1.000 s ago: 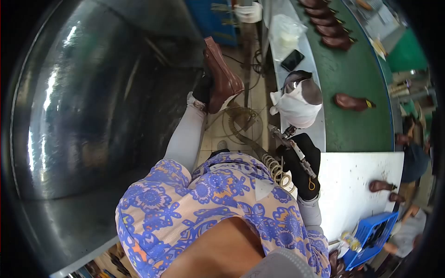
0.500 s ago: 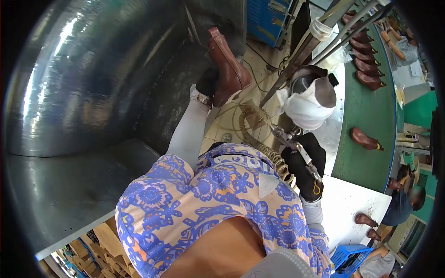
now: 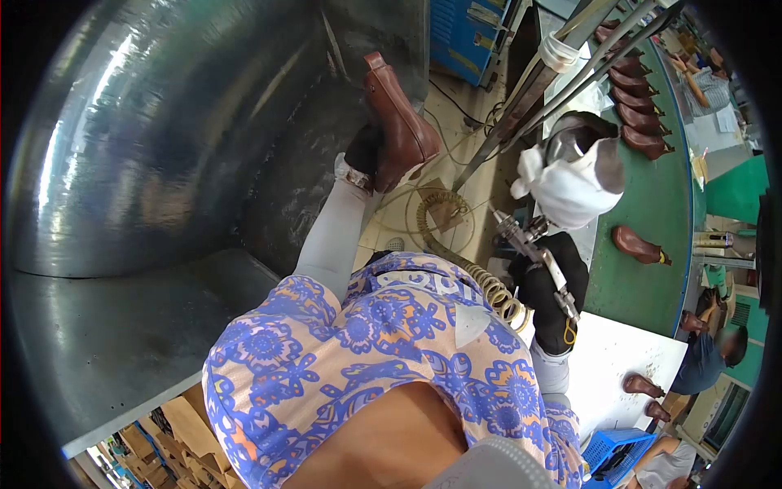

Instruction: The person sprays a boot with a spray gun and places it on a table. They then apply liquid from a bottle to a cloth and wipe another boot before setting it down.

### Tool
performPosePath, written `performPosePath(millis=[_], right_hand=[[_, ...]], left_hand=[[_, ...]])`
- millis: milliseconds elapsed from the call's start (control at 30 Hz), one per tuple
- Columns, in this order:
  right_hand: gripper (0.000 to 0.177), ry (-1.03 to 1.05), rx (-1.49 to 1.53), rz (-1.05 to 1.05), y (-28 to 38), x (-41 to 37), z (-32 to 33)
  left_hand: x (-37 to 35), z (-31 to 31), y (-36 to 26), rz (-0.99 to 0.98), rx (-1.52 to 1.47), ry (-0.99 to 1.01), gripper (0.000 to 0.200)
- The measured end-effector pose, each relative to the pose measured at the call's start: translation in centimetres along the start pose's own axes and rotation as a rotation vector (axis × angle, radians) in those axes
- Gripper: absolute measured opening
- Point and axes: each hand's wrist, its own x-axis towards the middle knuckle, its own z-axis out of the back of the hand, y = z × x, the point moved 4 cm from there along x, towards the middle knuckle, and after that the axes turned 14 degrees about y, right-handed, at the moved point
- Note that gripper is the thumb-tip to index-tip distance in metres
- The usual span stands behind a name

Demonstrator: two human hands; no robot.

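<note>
My left hand, in a black glove with a pale sleeve, is closed on a reddish-brown ankle boot. The boot tilts inside the dark metal booth, its shaft pointing up and away from me. In a black glove too, my right hand wraps round a metal spray gun. A cup wrapped in white cloth sits on the gun, its top uncovered. A coiled beige air hose hangs near the gun, well apart from the boot. My glove hides part of the gun's grip.
Metal booth walls curve round on the left. To the right runs a green conveyor with several brown boots and a single boot. A metal post stands ahead. A blue crate and other people are at the right.
My right hand has moved to the right with the spray gun and its cup. My left hand and the boot have barely shifted.
</note>
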Motion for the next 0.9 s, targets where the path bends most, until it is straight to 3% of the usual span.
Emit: performPosePath(millis=[67, 233, 433, 500, 700, 767, 800, 833, 900], right_hand=[[0.018, 0.079, 0.009, 0.106, 0.1, -0.8, -0.5], [0.017, 0.075, -0.014, -0.046, -0.1, -1.2, 0.4], [0.016, 0.178, 0.031, 0.177, 0.0, -1.4, 0.1], [0.018, 0.097, -0.018, -0.022, -0.6, -1.6, 0.6], [0.015, 0.136, -0.009, 0.189, -0.5, -1.3, 0.4], [0.013, -0.098, 0.078, -0.167, -1.5, -0.9, 0.9], [0.015, -0.089, 0.379, -0.158, -4.2, -0.9, 1.5], [0.023, -0.122, 0.395, -0.235, -3.9, -0.4, 1.2], [0.032, -0.164, 0.386, -0.002, -3.6, 1.4, 1.1]], left_hand=[[-0.7, -0.7, 0.1, 0.002, 0.003, 0.002, 0.063], [-0.8, -1.0, 0.6, 0.009, -0.014, 0.007, 0.066], [-0.9, -1.6, 1.0, 0.011, -0.028, 0.01, 0.07], [-1.0, -1.9, 1.2, 0.014, -0.039, 0.013, 0.071], [-1.4, -4.0, 2.5, 0.029, -0.07, 0.02, 0.075], [-1.4, -5.2, 3.1, 0.05, -0.094, 0.027, 0.077], [-1.5, -5.9, 3.5, 0.064, -0.11, 0.031, 0.077], [-1.5, -6.7, 4.0, 0.079, -0.121, 0.035, 0.078], [-1.1, -8.3, 4.8, 0.108, -0.144, 0.049, 0.08]])
